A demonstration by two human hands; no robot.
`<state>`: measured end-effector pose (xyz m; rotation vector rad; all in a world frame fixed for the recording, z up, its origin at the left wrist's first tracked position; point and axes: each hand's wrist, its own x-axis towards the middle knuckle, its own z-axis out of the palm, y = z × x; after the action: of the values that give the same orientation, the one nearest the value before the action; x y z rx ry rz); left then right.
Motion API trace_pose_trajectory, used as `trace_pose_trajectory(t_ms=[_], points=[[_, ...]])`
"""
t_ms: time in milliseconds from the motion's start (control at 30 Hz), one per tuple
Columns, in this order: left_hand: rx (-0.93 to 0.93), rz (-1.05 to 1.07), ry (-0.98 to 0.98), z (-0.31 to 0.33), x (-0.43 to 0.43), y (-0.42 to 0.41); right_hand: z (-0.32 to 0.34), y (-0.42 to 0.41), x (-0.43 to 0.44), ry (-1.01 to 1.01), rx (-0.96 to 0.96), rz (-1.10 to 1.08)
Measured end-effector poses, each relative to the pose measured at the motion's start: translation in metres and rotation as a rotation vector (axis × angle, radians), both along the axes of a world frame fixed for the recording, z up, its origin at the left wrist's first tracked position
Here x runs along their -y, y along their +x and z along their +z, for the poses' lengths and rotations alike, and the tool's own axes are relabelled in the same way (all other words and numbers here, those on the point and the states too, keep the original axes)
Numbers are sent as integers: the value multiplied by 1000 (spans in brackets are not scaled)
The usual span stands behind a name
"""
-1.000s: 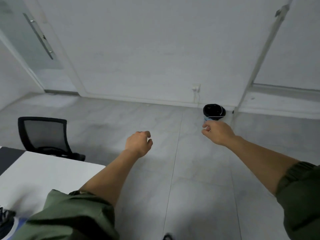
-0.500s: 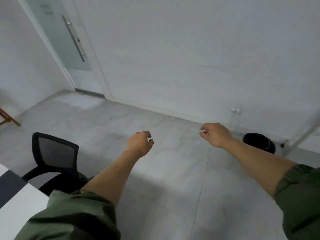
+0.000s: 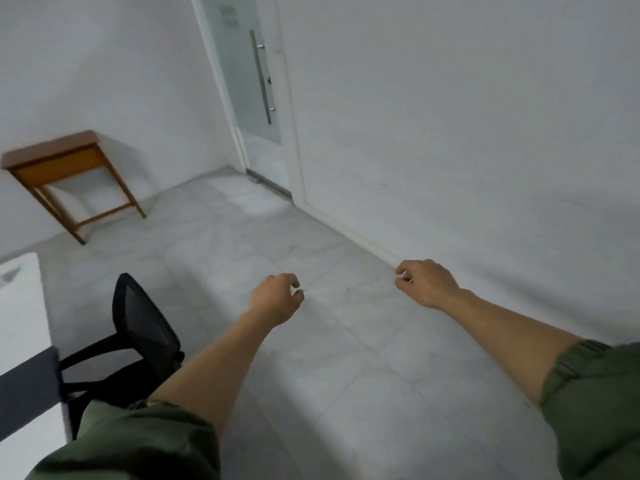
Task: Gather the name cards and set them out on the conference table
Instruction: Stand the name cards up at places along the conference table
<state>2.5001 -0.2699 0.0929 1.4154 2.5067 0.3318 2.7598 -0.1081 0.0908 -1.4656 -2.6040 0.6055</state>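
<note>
Step in hand, as I judge it: locate the name cards. No name card can be identified in view, so gathering is not yet done.

1. Hand state. My left hand (image 3: 275,299) and right hand (image 3: 427,284) are both raised over the tiled floor (image 3: 346,375), apart from each other. The fingers of each are loosely curled and hold nothing that I can make out. The right thumb and forefinger lie close together, but nothing shows between them.

2. Surroundings. The white bench (image 3: 20,306) enters at 9 o'clock. A small grey shape (image 3: 10,273) on its far part is too blurred to name. A black mesh chair (image 3: 145,327) stands just beside the bench at 8 o'clock. A wooden side table (image 3: 52,157) stands against the wall at 10 o'clock. A frosted glass door (image 3: 249,81) with a long bar handle is at 11 o'clock.

3. Procedure. Turn toward 9 o'clock and scan the whole bench top before walking anywhere. Pass well clear of the chair base. On finding the cards, straighten the fingers first. Then collect the cards into one squared stack in one hand, leaving the other free to set them out.
</note>
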Motion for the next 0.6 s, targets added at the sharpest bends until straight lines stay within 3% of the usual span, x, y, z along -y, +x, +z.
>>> trace_pose_trajectory(t_ms=[267,600], points=[[56,253,-39,-2,-44,-110,0,-164,-113,-24,45,256],[86,521,-44,-24,-89,-334,-20,-458,-199,-7,69,559]])
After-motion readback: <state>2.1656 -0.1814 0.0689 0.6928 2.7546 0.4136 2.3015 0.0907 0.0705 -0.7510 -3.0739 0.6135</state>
